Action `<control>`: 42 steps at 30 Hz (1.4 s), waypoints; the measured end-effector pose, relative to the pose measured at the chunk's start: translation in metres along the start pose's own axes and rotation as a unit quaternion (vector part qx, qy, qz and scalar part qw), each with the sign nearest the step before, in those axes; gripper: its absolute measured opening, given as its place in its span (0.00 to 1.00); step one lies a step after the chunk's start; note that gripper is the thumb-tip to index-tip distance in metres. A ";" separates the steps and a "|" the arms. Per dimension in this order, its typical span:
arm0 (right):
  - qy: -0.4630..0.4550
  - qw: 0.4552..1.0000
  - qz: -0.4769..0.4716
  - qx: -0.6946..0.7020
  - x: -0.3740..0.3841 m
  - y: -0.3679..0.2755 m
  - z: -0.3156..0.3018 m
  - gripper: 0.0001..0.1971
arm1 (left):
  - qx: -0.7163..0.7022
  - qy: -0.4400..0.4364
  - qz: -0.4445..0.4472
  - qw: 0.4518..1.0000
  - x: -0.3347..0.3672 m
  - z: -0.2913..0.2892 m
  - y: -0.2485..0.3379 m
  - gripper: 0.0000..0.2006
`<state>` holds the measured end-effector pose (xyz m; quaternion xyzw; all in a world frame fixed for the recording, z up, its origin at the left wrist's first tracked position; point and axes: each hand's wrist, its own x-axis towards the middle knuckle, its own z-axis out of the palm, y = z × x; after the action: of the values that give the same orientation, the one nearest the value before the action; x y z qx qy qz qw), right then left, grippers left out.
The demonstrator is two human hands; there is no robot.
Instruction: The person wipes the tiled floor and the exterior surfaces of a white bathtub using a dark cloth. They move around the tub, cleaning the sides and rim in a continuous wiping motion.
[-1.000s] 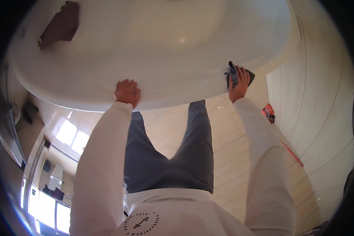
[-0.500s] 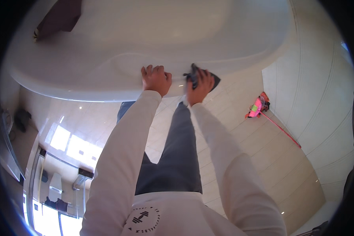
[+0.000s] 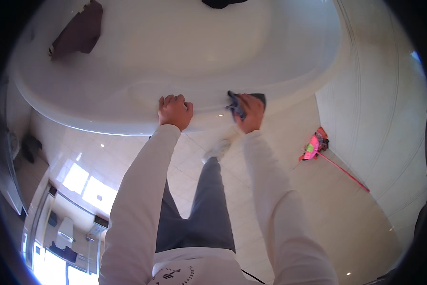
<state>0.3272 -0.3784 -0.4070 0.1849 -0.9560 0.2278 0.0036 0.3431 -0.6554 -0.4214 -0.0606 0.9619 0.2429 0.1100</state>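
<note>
A white bathtub (image 3: 80,112) spans the upper part of the view. My left hand (image 3: 175,113) leans on its near rim, fingers curled over the inner edge. Farther right on the same rim, my right hand (image 3: 251,111) presses down a dark cloth (image 3: 236,105), bunched in its fingers, with a flat dark corner sticking out past the knuckles. The motion blurs this hand slightly. Inside the tub at the far left lies a dark maroon cloth (image 3: 78,33). Another black item (image 3: 223,3) is cut off by the top edge, and its kind cannot be made out.
On the tiled floor (image 3: 280,204) to the right lies a pink mop-like head (image 3: 312,146) with a red handle (image 3: 344,172), near the pale wall (image 3: 370,133). My feet stand close to the tub. Through a doorway at the lower left a toilet (image 3: 66,229) shows.
My right hand has slid a little to the right along the rim with the dark cloth. The view has shifted, showing more of the tub's inside and the black item at the top.
</note>
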 end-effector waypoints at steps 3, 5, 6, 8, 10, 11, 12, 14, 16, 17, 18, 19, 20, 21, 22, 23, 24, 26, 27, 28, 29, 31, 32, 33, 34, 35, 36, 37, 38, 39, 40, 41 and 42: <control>0.059 0.998 0.005 -0.013 -0.015 0.086 -0.018 0.28 | 0.002 -0.013 -0.016 1.000 0.002 -0.011 0.003 0.07; 0.109 0.994 -0.014 0.000 -0.013 0.150 -0.048 0.28 | 0.015 -0.006 -0.031 0.999 0.004 -0.014 0.009 0.06; 0.124 0.992 -0.011 -0.031 -0.010 0.184 -0.068 0.27 | 0.020 0.002 -0.034 0.999 0.007 -0.012 0.012 0.06; 0.128 0.987 0.013 -0.096 0.000 0.213 -0.084 0.24 | 0.035 0.009 -0.042 0.998 0.006 -0.009 0.015 0.06; 0.141 0.980 0.039 -0.136 0.007 0.226 -0.088 0.23 | 0.029 0.030 -0.049 0.998 0.007 -0.005 0.014 0.06; 0.158 0.977 0.048 -0.135 0.004 0.222 -0.083 0.23 | 0.023 0.034 -0.052 0.998 0.006 -0.003 0.013 0.06; 0.183 0.973 0.081 -0.118 0.002 0.203 -0.070 0.22 | 0.028 0.032 -0.048 0.998 0.005 -0.006 0.006 0.07; 0.197 0.966 0.127 -0.106 -0.001 0.167 -0.044 0.24 | 0.034 0.040 -0.048 0.997 0.004 -0.001 0.008 0.08; 0.181 0.969 0.151 -0.075 -0.006 0.088 -0.011 0.29 | 0.036 0.039 -0.064 0.997 0.001 -0.001 -0.004 0.08; 0.176 0.975 0.136 0.007 -0.013 0.053 0.006 0.29 | 0.041 0.042 -0.054 0.997 0.001 -0.003 -0.008 0.08; 0.176 0.977 0.106 0.063 -0.024 0.016 0.026 0.30 | 0.050 0.038 -0.057 0.996 0.002 -0.003 -0.012 0.08; 0.142 0.983 0.089 0.079 -0.035 -0.024 0.036 0.29 | 0.061 0.035 -0.065 0.995 0.001 -0.004 -0.016 0.08; 0.110 0.986 0.084 0.094 -0.042 -0.056 0.031 0.29 | 0.049 0.036 -0.063 0.996 0.000 -0.002 -0.012 0.08; 0.078 0.988 0.081 0.107 -0.044 -0.070 0.023 0.28 | 0.035 0.035 -0.059 0.997 0.001 -0.001 -0.006 0.08; 0.078 0.991 0.070 0.088 -0.044 -0.060 0.023 0.28 | 0.026 0.034 -0.056 0.998 0.002 -0.001 -0.002 0.08; 0.079 0.992 0.059 0.072 -0.040 -0.045 0.025 0.27 | 0.019 0.035 -0.057 0.998 0.003 0.001 -0.003 0.08; 0.079 0.994 0.047 0.058 -0.034 -0.027 0.028 0.27 | 0.014 0.037 -0.060 0.997 0.003 0.003 -0.003 0.08; 0.171 0.975 0.143 0.025 -0.012 0.032 0.012 0.21 | 0.012 0.046 -0.062 0.997 0.000 -0.001 -0.014 0.07; 0.162 0.969 0.188 -0.011 -0.001 0.062 -0.008 0.20 | 0.005 0.055 -0.056 0.997 -0.001 -0.003 -0.015 0.07; 0.143 0.955 0.238 -0.108 0.002 0.099 -0.020 0.22 | -0.005 0.060 -0.048 0.997 -0.002 -0.002 -0.013 0.07; 0.144 0.937 0.288 -0.138 0.010 0.142 -0.030 0.23 | 0.007 0.054 -0.050 0.997 -0.004 -0.002 -0.010 0.07; 0.132 0.889 0.387 -0.206 0.022 0.230 -0.060 0.25 | 0.022 0.046 -0.051 0.997 0.001 0.004 -0.003 0.07; 0.124 0.882 0.413 -0.187 0.035 0.252 -0.077 0.27 | 0.017 0.059 -0.035 0.998 0.003 0.005 -0.004 0.06; 0.140 0.884 0.420 -0.152 0.047 0.271 -0.085 0.28 | 0.016 0.072 -0.019 0.997 0.003 0.004 -0.004 0.06; 0.180 0.875 0.424 -0.150 0.047 0.302 -0.100 0.28 | 0.000 0.078 0.001 0.997 0.004 0.013 0.006 0.06; 0.142 0.849 0.491 -0.134 0.059 0.286 -0.094 0.28 | 0.000 0.072 -0.009 0.997 0.000 0.005 0.003 0.06; 0.115 0.846 0.499 -0.149 0.066 0.265 -0.083 0.29 | -0.003 0.065 -0.019 0.998 -0.001 -0.001 0.001 0.06; 0.090 0.842 0.505 -0.168 0.070 0.241 -0.073 0.29 | -0.009 0.061 -0.028 0.998 -0.002 -0.009 0.001 0.06; 0.103 0.850 0.491 -0.162 0.065 0.227 -0.066 0.29 | -0.019 0.068 -0.016 0.997 -0.001 -0.010 0.001 0.07; 0.116 0.858 0.476 -0.156 0.055 0.210 -0.057 0.29 | -0.018 0.072 -0.016 0.997 -0.003 -0.009 0.000 0.07; 0.132 0.864 0.461 -0.155 0.045 0.197 -0.052 0.29 | -0.021 0.078 -0.013 0.997 -0.002 -0.006 0.004 0.07; 0.148 0.862 0.457 -0.163 0.035 0.181 -0.041 0.29 | -0.023 0.084 -0.010 0.996 0.000 -0.004 0.005 0.06; 0.163 0.859 0.453 -0.173 0.024 0.159 -0.031 0.28 | -0.020 0.079 -0.007 0.997 0.001 -0.002 0.008 0.06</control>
<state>0.2458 -0.2418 -0.4457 -0.3118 -0.9441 0.0618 0.0879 0.3407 -0.6497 -0.4164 -0.0887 0.9620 0.2559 0.0338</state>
